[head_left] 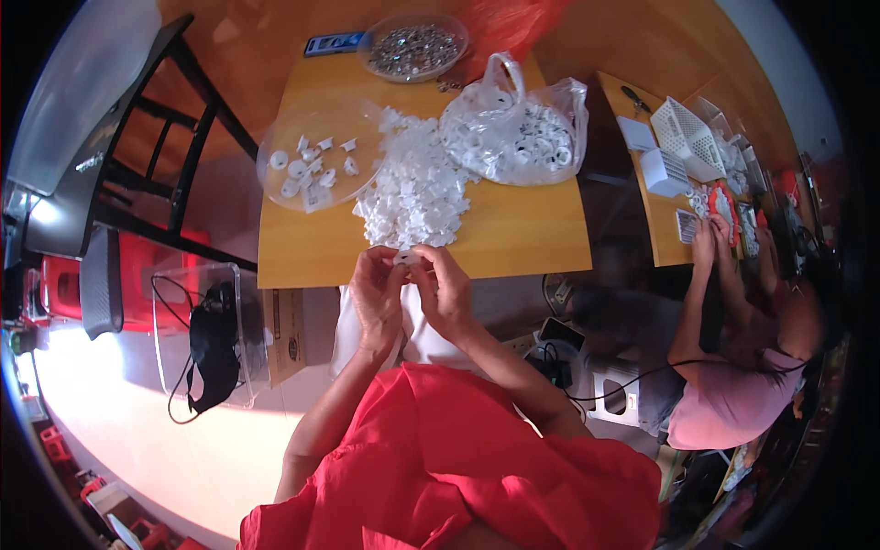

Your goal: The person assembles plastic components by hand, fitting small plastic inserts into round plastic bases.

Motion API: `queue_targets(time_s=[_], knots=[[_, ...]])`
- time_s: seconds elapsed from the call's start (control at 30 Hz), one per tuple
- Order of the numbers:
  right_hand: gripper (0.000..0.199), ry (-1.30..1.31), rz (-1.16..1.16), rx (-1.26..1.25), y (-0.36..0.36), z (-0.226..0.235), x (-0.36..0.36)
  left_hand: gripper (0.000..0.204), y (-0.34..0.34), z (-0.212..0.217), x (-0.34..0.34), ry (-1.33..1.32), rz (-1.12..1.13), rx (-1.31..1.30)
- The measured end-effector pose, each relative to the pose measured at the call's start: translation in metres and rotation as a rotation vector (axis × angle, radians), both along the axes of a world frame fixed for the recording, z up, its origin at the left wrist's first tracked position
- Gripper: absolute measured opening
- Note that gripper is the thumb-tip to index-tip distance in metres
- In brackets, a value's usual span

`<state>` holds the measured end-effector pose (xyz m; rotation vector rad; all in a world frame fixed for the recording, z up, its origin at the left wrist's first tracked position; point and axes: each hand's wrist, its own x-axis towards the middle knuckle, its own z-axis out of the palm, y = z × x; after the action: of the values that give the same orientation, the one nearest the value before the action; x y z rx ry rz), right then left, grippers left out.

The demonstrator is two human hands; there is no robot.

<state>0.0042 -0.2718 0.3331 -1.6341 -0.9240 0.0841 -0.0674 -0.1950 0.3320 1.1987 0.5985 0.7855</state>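
At the table's front edge my left hand (374, 295) and my right hand (444, 291) meet, fingertips pinching a small white plastic part (406, 258) with a dark spot on it. Just beyond them a heap of small white plastic pieces (414, 197) spreads over the wooden table (522, 240). To its left sits a clear round tray (356, 112) with several loose white parts. Right of the heap stands a clear plastic bag (513, 137) full of white ring-like parts, some showing dark spots. A clear bowl of small metal pieces (414, 51) is at the back.
Behind the bag lies a red plastic bag (513, 32); a blue flat box (334, 44) is beside the bowl. On the left are a black chair frame (179, 137) and a clear bin with a black bag (213, 344). At right a co-worker (733, 394) handles parts at another table (660, 229).
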Motion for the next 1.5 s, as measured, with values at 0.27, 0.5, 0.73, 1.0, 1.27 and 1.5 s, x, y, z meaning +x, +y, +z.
queue_targets(time_s=[0.27, 0.5, 0.73, 1.0, 1.27, 1.5], knots=[[0.019, 0.198, 0.070, 0.078, 0.007, 0.014, 0.009, 0.018, 0.004, 0.013, 0.011, -0.012, -0.042, 0.031], [0.021, -0.132, -0.129, -0.104, 0.010, 0.032, 0.032, 0.016, 0.028, 0.023, 0.024, 0.044, 0.011, 0.175], [0.012, -0.547, -0.468, -0.181, -0.005, 0.077, 0.179, 0.030, 0.192, 0.026, 0.034, 0.286, 0.137, 0.549], [0.019, -0.364, -0.362, -1.048, 0.007, 0.044, 0.250, 0.030, 0.165, 0.034, 0.026, 0.293, 0.198, 0.647], [0.016, -0.486, -0.435, -0.958, 0.003, 0.042, 0.238, 0.015, 0.071, -0.010, -0.040, 0.281, -0.003, 0.303], [0.015, -0.408, -0.449, -0.430, -0.012, 0.043, 0.239, 0.014, 0.038, -0.012, -0.049, 0.227, -0.116, 0.040]])
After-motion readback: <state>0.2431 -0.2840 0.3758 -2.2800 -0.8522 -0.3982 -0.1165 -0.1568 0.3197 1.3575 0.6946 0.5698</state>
